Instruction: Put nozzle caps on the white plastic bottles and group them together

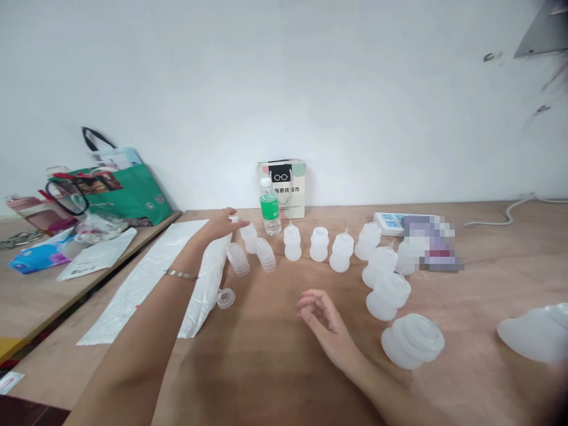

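My left hand (228, 223) reaches out on the far left, fingers stretched, beside a translucent white piece (249, 239); whether it touches the piece I cannot tell. Two similar rounded, ridged translucent pieces (238, 260) (266, 255) stand nearer. A loose ring-shaped translucent cap (226, 298) lies in front of them. Over the middle of the table, my right hand (326, 319) hovers with loosely curled fingers, holding nothing. Several translucent white squeeze bottles (341, 253) curve around to the right, some with pointed nozzle caps. One bottle (319, 244) at the back shows no nozzle.
White plastic packaging (151, 266) lies under and beside my left arm. A green-labelled water bottle (270, 207) stands before a paper bag (295, 195) at the wall. A power strip (390, 222) sits back right; another bottle (535, 332) is far right. A green bag (137, 192) stands left.
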Demonstrator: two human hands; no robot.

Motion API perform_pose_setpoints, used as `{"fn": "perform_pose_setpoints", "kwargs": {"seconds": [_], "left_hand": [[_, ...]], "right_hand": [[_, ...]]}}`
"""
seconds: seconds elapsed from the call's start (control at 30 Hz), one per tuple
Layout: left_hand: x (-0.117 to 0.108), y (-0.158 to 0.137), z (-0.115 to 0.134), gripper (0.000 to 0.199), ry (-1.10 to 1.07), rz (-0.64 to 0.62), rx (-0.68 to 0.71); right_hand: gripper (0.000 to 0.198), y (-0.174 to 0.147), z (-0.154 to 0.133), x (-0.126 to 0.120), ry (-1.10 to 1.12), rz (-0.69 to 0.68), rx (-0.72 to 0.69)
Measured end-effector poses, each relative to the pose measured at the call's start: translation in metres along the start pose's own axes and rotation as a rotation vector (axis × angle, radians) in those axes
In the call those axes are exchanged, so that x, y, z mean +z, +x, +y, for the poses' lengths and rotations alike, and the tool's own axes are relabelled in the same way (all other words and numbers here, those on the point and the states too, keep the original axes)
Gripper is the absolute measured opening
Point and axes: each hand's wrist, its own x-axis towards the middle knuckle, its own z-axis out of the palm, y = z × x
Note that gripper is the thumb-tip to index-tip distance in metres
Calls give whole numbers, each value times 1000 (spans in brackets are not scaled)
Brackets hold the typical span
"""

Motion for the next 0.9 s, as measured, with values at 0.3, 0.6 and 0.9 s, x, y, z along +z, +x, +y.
{"fn": "perform_pose_setpoints", "kwargs": {"seconds": [0.3, 0.6, 0.9], "left_hand": [[8, -133, -45, 44, -92, -259, -13], [54, -151, -25, 30, -7, -91, 105], [29, -84, 132, 37, -220, -16, 609]], "right_hand": [[24, -1, 7, 3, 28, -3, 2], [25, 2, 7, 2, 7, 37, -1], [26, 1, 6, 4, -11, 11, -14]]}}
